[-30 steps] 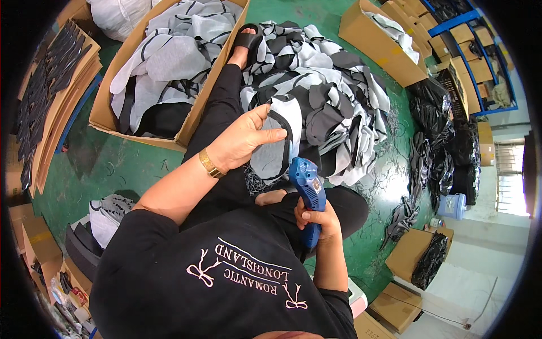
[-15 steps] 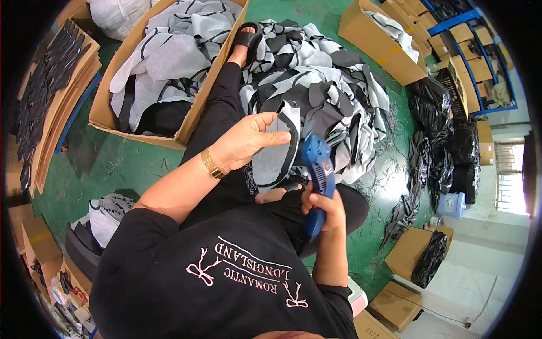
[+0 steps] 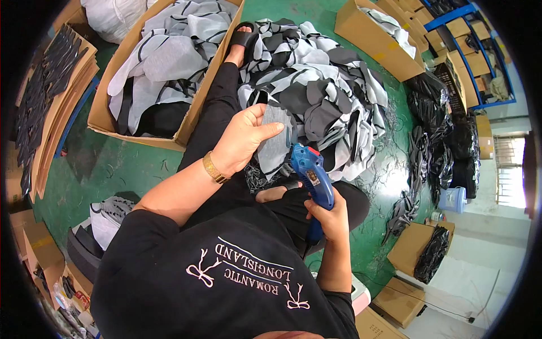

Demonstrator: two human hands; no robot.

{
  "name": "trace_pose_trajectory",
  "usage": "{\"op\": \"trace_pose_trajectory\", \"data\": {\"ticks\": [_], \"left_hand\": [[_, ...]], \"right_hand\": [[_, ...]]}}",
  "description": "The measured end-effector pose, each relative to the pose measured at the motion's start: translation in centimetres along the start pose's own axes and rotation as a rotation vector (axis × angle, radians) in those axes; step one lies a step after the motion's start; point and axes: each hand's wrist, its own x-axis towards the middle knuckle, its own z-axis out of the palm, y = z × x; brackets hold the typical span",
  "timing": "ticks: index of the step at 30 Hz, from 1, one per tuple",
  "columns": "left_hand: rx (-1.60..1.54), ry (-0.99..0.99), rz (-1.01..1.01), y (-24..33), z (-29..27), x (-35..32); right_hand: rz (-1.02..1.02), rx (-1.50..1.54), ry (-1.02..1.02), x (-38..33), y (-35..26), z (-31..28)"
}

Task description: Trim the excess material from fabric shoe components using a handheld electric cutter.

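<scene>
Pinched between the thumb and fingers of my left hand (image 3: 244,140) is a grey fabric piece (image 3: 272,151), hanging down over my lap. My right hand (image 3: 330,217) wraps round the grip of a blue electric fabric cutter (image 3: 312,174), which has a red part near its head. The cutter's narrow metal tip reaches the right edge of the fabric piece; whether the blade bites into it is too small to tell. Beyond both hands spreads a large heap of grey, white and black fabric pieces (image 3: 322,85) on the floor.
At the far left a big cardboard box (image 3: 183,133) holds more fabric pieces, beside my outstretched leg. Another carton (image 3: 378,42) stands at the far right. Black plastic bags (image 3: 432,107) and thin scraps lie to the right on the green floor (image 3: 113,164).
My right hand has swung the cutter left, so its head, apart from the fabric before, is now at its edge. The grey piece has turned, and its black-and-white border no longer shows.
</scene>
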Motion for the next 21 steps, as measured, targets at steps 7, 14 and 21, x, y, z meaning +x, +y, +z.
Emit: {"op": "trace_pose_trajectory", "data": {"ticks": [7, 14, 21], "left_hand": [[0.08, -0.002, 0.064, -0.2, 0.2, -0.7], [0.285, -0.054, 0.083, 0.5, 0.2, -1.0], [0.628, -0.182, 0.057, 2.1, -0.4, -1.0]], "right_hand": [[0.012, 0.03, -0.023, 0.0, -0.2, 0.0], [0.009, -0.008, -0.043, -0.1, -1.4, -0.7], [0.061, -0.034, -0.113, 0.0, -2.5, -1.9]]}}
